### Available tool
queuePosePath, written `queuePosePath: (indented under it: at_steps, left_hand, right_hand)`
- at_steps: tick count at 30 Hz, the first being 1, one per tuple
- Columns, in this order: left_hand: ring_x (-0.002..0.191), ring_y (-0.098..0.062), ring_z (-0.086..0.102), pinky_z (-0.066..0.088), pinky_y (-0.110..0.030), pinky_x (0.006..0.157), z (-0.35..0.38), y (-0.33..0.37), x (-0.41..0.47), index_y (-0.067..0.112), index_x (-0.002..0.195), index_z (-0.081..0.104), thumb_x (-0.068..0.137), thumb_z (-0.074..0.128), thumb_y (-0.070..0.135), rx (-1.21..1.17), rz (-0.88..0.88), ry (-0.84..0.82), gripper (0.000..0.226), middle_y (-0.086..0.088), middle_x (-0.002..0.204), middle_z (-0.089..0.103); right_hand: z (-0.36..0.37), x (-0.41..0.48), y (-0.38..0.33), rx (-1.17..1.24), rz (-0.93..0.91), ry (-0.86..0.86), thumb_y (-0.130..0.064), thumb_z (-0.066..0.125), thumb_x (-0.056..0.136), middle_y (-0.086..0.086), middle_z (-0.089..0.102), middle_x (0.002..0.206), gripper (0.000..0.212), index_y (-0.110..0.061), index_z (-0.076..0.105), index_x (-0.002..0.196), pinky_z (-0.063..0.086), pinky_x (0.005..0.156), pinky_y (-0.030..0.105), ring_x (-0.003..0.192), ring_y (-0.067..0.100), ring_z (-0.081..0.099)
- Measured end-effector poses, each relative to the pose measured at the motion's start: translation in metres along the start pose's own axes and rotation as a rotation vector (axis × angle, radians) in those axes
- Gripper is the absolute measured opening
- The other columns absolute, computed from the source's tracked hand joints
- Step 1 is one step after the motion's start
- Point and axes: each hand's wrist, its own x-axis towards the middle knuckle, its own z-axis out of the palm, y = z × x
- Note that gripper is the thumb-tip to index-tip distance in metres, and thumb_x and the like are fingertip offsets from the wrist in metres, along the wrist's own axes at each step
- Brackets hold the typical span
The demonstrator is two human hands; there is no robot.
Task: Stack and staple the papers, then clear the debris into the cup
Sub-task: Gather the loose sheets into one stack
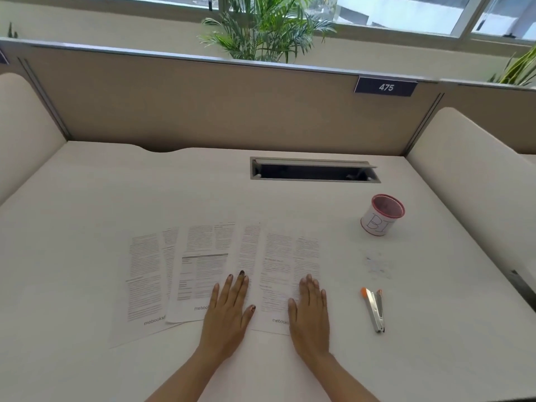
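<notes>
the left hand (226, 311) and right hand (310, 317) lie flat, fingers straight, gripping nothing, pressing the papers (203, 271) fanned out near the desk's (87, 213) front edge, probably to slide them into one pile. the stapler (374, 310), faint debris (377, 266) and cup (382, 214) sit toward the right edge, handy for later steps.

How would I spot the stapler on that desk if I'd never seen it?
Start at the white desk, then look right of the spread printed papers. Nearer than the red-rimmed cup lies the stapler. It is slim and silver with orange tips, unlike the round cup.
</notes>
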Motion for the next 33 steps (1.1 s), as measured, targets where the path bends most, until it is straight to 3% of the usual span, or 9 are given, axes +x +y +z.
queuePosePath:
  at_steps: [3,6,8,12,17,23,26,29,33]
  left_hand:
    - [0.150,-0.013,0.001,0.008,-0.042,0.119,0.000,0.002,-0.001,0.012,0.151,0.028,0.101,0.012,0.051,-0.008,0.004,0.026,0.065,-0.002,0.159,0.028]
    - [0.150,-0.013,0.003,0.007,-0.042,0.120,-0.002,0.004,-0.002,0.012,0.150,0.030,0.101,0.013,0.051,-0.017,0.004,0.035,0.065,-0.002,0.159,0.027]
    - [0.149,-0.016,0.012,0.008,-0.043,0.120,-0.003,0.005,-0.002,0.012,0.150,0.031,0.101,0.013,0.050,-0.018,0.005,0.026,0.064,-0.002,0.158,0.029]
    - [0.146,-0.019,0.019,0.011,-0.045,0.119,-0.003,0.004,-0.002,0.012,0.150,0.032,0.102,0.013,0.048,-0.013,0.003,0.019,0.063,-0.003,0.158,0.030]
    - [0.146,-0.019,0.020,0.011,-0.045,0.118,-0.007,0.006,-0.003,0.011,0.149,0.033,0.102,0.011,0.047,-0.005,0.000,-0.009,0.063,-0.003,0.157,0.032]
    - [0.148,-0.017,0.017,0.013,-0.045,0.118,-0.007,0.006,-0.004,0.013,0.152,0.027,0.102,0.012,0.048,-0.039,-0.012,-0.029,0.062,0.000,0.159,0.026]
    - [0.147,-0.013,0.016,0.008,-0.041,0.119,-0.007,0.006,-0.003,0.015,0.152,0.026,0.102,0.009,0.048,-0.095,-0.026,-0.039,0.062,0.002,0.159,0.027]
    - [0.145,-0.001,0.016,0.002,-0.028,0.121,-0.021,0.011,0.002,0.024,0.153,0.019,0.098,0.008,0.056,-0.392,-0.153,0.037,0.065,0.012,0.157,0.023]
    - [0.136,-0.008,0.038,0.026,-0.032,0.116,-0.065,0.024,0.023,0.029,0.147,0.035,0.103,0.033,0.042,-1.063,-0.530,0.084,0.046,0.011,0.149,0.041]
  right_hand:
    - [-0.011,0.004,-0.007,0.052,0.191,0.075,-0.032,0.045,0.093,0.016,0.044,0.142,0.045,-0.003,0.051,0.128,0.014,0.119,0.037,0.137,0.030,0.030]
    - [-0.027,0.005,-0.022,0.010,0.520,0.016,-0.032,0.068,0.083,0.021,0.038,0.138,0.064,0.000,0.042,0.132,0.029,0.106,0.047,0.125,0.037,0.035]
    - [-0.035,0.004,-0.027,-0.002,0.619,-0.077,-0.040,0.069,0.081,0.020,0.034,0.137,0.076,0.001,0.034,0.135,0.029,0.103,0.042,0.122,0.034,0.034]
    - [-0.041,0.007,-0.031,-0.032,0.680,-0.137,-0.044,0.071,0.078,0.019,0.040,0.130,0.074,-0.001,0.035,0.127,0.034,0.099,0.039,0.118,0.033,0.039]
    - [-0.051,0.027,-0.034,0.052,0.817,-0.268,-0.030,0.072,0.078,0.020,0.046,0.129,0.063,-0.002,0.037,0.123,0.033,0.099,0.042,0.120,0.037,0.042]
    - [-0.061,0.028,-0.026,0.336,0.818,-0.062,-0.012,0.059,0.088,0.014,0.047,0.126,0.039,-0.008,0.047,0.125,0.039,0.100,0.046,0.101,0.033,0.057]
    - [-0.070,0.026,-0.020,0.470,0.716,0.057,-0.009,0.052,0.093,0.009,0.060,0.115,0.024,-0.010,0.057,0.116,0.050,0.080,0.037,0.093,0.026,0.058]
    - [-0.082,0.027,-0.016,0.631,0.641,0.128,-0.003,0.054,0.093,0.004,0.064,0.100,0.019,-0.009,0.062,0.109,0.044,0.071,0.020,0.090,0.019,0.056]
    - [-0.084,0.028,-0.015,0.815,0.647,0.057,-0.008,0.063,0.088,0.003,0.068,0.101,0.021,-0.014,0.064,0.108,0.048,0.084,0.030,0.098,0.019,0.062]
